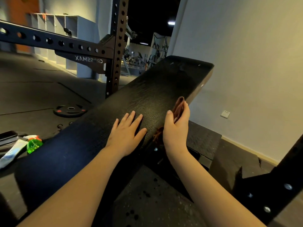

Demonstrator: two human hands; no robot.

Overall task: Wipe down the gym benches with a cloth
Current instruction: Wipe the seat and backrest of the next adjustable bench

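A long black padded bench (pixel 157 89) runs from the lower left to the upper right of the head view. My left hand (pixel 127 133) lies flat on the pad near its middle, fingers spread and straight. My right hand (pixel 176 128) is at the bench's right edge and grips a brown cloth (pixel 179 106), pressing it against the side of the pad. Part of the cloth sticks out above my fingers and part hangs below my palm.
A black perforated rack upright (pixel 117 46) and crossbeam (pixel 54 41) stand behind the bench. A weight plate (pixel 70 110) lies on the floor at left. A green spray bottle (pixel 33 144) and a white tube (pixel 13 151) sit at the far left. A wall (pixel 254 63) is close on the right.
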